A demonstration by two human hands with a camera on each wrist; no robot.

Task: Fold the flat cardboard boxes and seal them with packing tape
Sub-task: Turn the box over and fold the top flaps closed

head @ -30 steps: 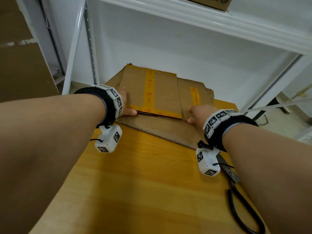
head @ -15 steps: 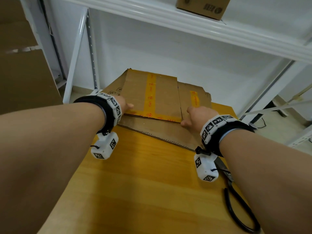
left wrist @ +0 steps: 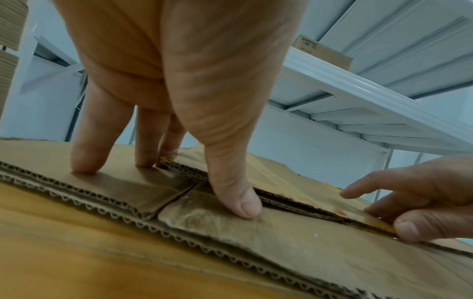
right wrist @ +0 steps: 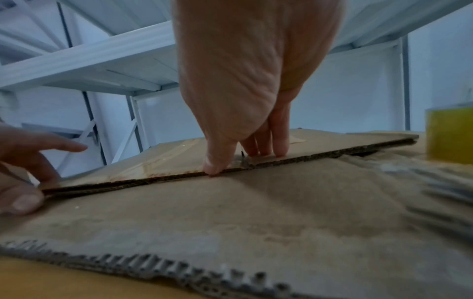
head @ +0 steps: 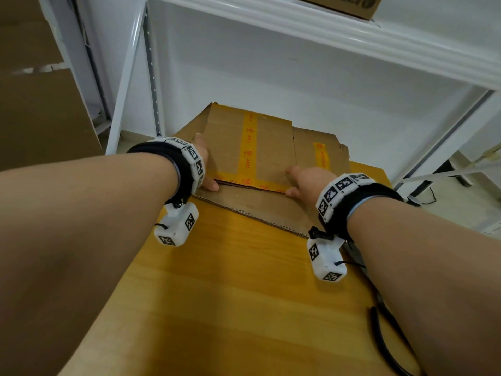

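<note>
A flattened cardboard box (head: 271, 147) with yellow tape strips lies on another flat cardboard sheet (head: 260, 207) at the far end of the wooden table (head: 230, 294). My left hand (head: 207, 169) grips its near left corner, with the thumb (left wrist: 240, 206) at the front edge and the fingers along the left side. My right hand (head: 301, 183) pinches the near right corner, with the thumb (right wrist: 212, 168) at the edge and the fingers on top. The front edge stands slightly raised off the sheet below. A yellow tape roll (right wrist: 450, 135) stands to the right.
Black-handled scissors (head: 385, 335) lie at the table's right edge near my right forearm. A white metal shelf (head: 325, 31) hangs over the boxes, with a small carton (head: 349, 4) on it. Stacked cardboard (head: 35, 104) stands at the left.
Both hands stay at the top box's near corners. The right hand has slid a little to the left along the front edge.
</note>
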